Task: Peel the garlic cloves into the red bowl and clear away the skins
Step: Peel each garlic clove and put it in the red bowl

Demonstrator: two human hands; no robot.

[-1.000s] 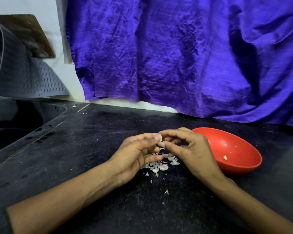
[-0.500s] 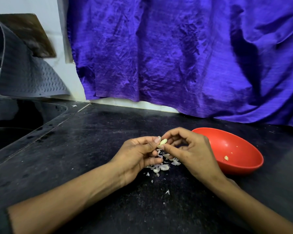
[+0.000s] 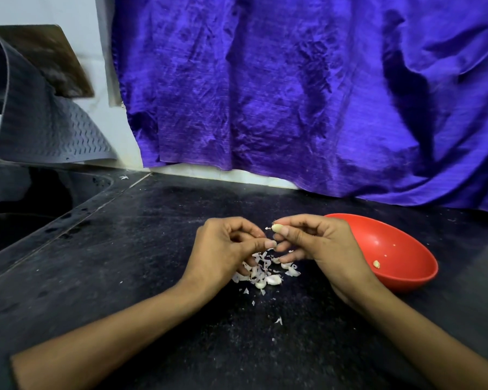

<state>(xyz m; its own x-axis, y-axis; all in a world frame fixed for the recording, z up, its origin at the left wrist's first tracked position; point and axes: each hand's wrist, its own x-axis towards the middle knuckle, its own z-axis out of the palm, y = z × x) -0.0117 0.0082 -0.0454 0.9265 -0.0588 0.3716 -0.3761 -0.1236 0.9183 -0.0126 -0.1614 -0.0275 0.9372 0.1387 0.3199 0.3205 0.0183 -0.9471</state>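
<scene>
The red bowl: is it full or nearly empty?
Nearly empty. The red bowl shows mostly bare red inside, with one small pale garlic piece near its bottom and a tiny fleck or two above it.

Purple cloth [image 3: 307,94] hangs behind the black counter [image 3: 124,263] (grey mat [image 3: 48,130] at left)

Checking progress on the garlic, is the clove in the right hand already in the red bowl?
No, the right hand pinches the clove in the air, left of the red bowl.
</scene>
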